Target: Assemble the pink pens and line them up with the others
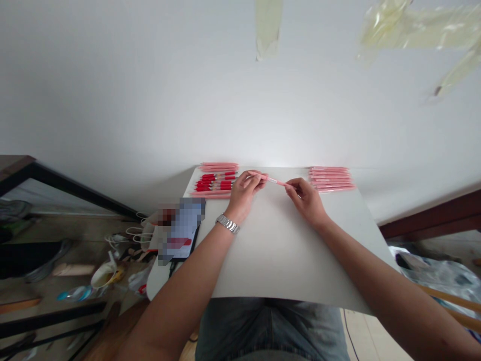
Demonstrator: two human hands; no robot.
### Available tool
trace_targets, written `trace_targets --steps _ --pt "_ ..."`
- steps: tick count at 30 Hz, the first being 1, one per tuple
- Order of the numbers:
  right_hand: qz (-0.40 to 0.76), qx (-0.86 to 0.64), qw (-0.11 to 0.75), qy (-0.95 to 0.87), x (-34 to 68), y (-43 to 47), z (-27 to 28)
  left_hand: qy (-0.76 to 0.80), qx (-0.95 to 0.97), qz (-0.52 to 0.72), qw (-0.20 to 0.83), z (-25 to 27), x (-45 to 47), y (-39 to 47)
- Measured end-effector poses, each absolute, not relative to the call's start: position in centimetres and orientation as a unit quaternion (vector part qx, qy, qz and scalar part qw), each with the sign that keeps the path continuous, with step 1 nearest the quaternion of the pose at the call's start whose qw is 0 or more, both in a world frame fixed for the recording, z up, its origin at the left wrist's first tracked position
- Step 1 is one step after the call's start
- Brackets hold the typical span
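A white wall rises behind a pale table pushed up close to it, where a person in blue jeans works with 2 bare arms extended over the surface. Yellowed tape clings in strips to the wall, high on the right. A phone-like device, its screen blurred, lies at the table's left edge. The left hand and right hand face each other near the table's far side, a short gap between them. Just beyond the right hand, pink pens lie side by side in a row; beside the left hand, red pens sit between 2 sets of pink ones. A silver watch circles the left wrist. Smallest of all, 1 labelled pen, pink and slightly slanted, spans the gap, its 2 ends clamped between thumb and fingers of each hand.
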State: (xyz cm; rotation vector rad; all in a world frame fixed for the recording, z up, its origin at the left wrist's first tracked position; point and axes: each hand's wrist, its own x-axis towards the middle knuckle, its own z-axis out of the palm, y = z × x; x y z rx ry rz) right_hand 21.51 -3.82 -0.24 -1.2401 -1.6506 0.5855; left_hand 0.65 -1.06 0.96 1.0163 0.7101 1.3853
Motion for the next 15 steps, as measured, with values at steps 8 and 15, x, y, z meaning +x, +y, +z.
trace_targets --steps 8,15 --pt "0.226 -0.507 0.467 -0.689 21.67 -3.81 -0.21 0.305 0.438 0.6 0.596 0.91 0.71 -1.08" --pt "0.259 -0.489 0.5 -0.666 21.48 -3.63 -0.73 0.312 0.413 0.616 0.594 0.43 0.74 -0.65"
